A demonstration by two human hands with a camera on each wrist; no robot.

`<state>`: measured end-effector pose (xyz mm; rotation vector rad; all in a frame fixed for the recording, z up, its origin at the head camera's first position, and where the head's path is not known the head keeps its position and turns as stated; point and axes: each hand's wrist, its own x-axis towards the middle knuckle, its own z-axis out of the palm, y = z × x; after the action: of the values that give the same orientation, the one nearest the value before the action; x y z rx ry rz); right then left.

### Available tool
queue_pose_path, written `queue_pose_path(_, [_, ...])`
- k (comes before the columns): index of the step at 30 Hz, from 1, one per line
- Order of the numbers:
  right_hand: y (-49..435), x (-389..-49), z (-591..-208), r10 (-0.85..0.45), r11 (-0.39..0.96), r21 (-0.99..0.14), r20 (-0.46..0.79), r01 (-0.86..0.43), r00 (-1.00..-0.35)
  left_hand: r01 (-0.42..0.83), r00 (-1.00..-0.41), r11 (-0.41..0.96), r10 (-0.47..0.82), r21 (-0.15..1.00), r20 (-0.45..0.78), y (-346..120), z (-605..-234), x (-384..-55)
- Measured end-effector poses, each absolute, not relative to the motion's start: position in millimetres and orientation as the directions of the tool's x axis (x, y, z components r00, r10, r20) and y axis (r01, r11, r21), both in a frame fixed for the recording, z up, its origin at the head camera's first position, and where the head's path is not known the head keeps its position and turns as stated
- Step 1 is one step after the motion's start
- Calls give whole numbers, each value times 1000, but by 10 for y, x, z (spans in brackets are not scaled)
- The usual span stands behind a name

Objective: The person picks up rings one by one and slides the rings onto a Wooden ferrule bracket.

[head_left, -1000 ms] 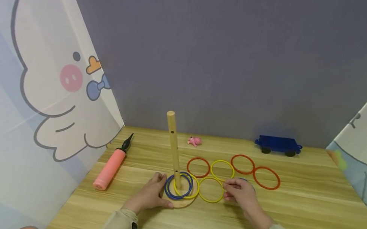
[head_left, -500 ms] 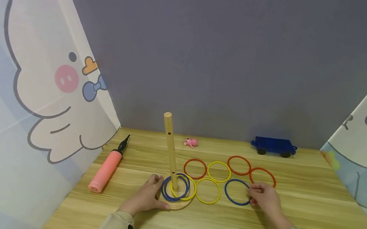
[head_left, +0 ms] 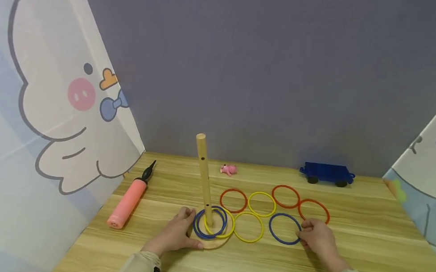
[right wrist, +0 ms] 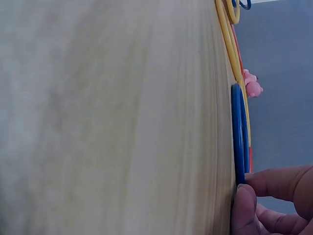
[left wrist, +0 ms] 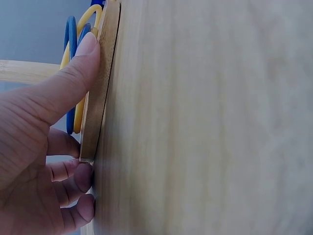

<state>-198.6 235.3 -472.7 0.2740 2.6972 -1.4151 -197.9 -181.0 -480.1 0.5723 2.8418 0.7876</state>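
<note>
My left hand (head_left: 176, 233) grips the round wooden base (head_left: 211, 244), thumb along its near edge and fingers at its left side. An upright wooden post (head_left: 205, 177) rises from the base. Around the foot of the post lie two blue rings and a yellow ring (head_left: 233, 226). My right hand (head_left: 319, 241) pinches the right edge of another blue ring (head_left: 269, 225) between thumb and forefinger. In the right wrist view that blue ring (right wrist: 238, 132) lies flat along the tabletop, the thumb (right wrist: 244, 208) at its near end.
Two loose yellow rings (head_left: 247, 241) and several red rings (head_left: 286, 186) lie between and behind the hands. At the back are a small pink animal figure (head_left: 229, 169) and a blue toy wagon (head_left: 328, 172). A pink hand pump (head_left: 128, 202) lies at left.
My right hand has moved right, from beside the near loose yellow ring to the right edge of the blue ring, uncovering it. The left hand has stayed on the base.
</note>
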Motion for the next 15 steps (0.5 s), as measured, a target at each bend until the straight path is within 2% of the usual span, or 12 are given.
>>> queue_pose_path(15, [2355, -1968, -4733, 90, 683, -715, -123, 151, -988, 334, -915, 783, 404, 525, -21, -1811, -4790, -1971])
